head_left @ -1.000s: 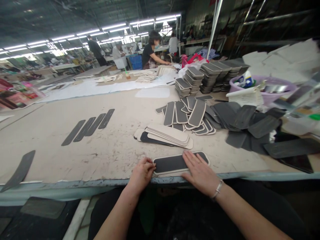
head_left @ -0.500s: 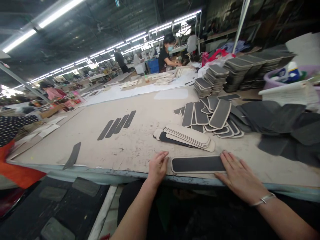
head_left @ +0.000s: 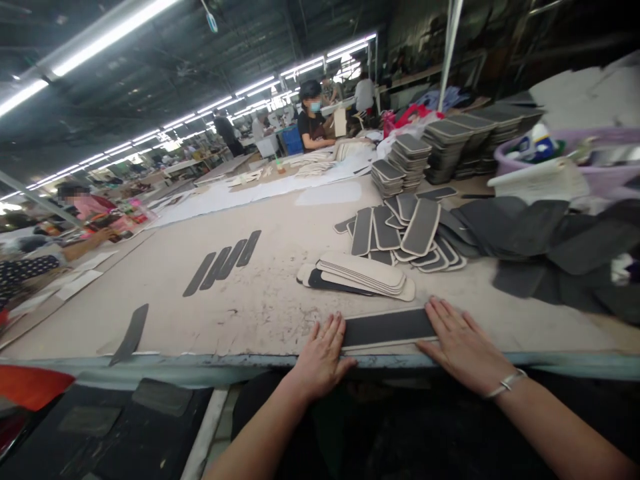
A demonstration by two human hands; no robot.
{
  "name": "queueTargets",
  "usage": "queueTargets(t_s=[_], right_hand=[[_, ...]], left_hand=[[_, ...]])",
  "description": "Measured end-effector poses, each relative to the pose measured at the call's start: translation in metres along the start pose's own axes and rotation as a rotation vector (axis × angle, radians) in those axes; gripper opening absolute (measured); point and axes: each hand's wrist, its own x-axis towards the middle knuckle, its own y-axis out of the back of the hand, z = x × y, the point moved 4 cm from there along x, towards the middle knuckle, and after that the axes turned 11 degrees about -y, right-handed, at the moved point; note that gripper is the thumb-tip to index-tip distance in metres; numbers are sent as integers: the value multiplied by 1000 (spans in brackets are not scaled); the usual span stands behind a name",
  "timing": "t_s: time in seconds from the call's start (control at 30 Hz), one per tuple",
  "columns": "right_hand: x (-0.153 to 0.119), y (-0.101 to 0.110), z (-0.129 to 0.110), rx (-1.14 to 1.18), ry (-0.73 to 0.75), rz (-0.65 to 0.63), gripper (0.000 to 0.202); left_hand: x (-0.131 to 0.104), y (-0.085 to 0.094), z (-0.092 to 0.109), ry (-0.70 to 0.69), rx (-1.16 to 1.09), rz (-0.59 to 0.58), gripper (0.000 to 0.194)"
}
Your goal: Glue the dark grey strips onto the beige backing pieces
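Observation:
A long dark panel with a pale border [head_left: 387, 327] lies flat at the near edge of the table. My left hand [head_left: 323, 350] rests open on its left end, fingers stretched out. On the right end lies my right hand [head_left: 460, 340], also open, its palm down and its fingers extended; a bracelet circles that wrist. Just beyond the panel is a fanned stack of pale rounded strips [head_left: 365, 270], with a dark strip among them. Behind it spreads a loose pile of dark pale-edged panels [head_left: 420, 227]. Both ends of the panel are partly hidden under my hands.
Several dark strips [head_left: 225, 263] lie on the pale tabletop [head_left: 280, 300] to the left, and a single dark piece [head_left: 131, 333] sits by the front edge. Dark sheets [head_left: 525, 230], neat stacks [head_left: 410, 157] and a purple basin [head_left: 595, 177] fill the right. A masked co-worker [head_left: 315, 120] sits across.
My left hand, formerly curled just beside the panel, now lies flat on its left end. My right hand stays on the right end. The view has shifted slightly; the co-worker opposite now holds up a pale piece.

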Motion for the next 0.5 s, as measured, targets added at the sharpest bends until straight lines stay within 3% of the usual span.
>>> queueTargets(t_s=[0.13,0.23,0.3,0.4,0.5], right_hand=[[2,7,-1,27,-42,-58,79],[-1,18,-14,50,-51,-9,75],[-6,24,-30,80,52,18,73],[-12,25,-44,138,194,-47,76],[-10,22,-28,147,52,-126,76]], left_hand=[[-3,-2,-4,8,43,-19,70],[0,-3,-1,24,62,-33,67],[1,-4,0,30,74,-45,65],[4,-1,1,51,81,-65,63],[8,5,1,83,63,-89,60]])
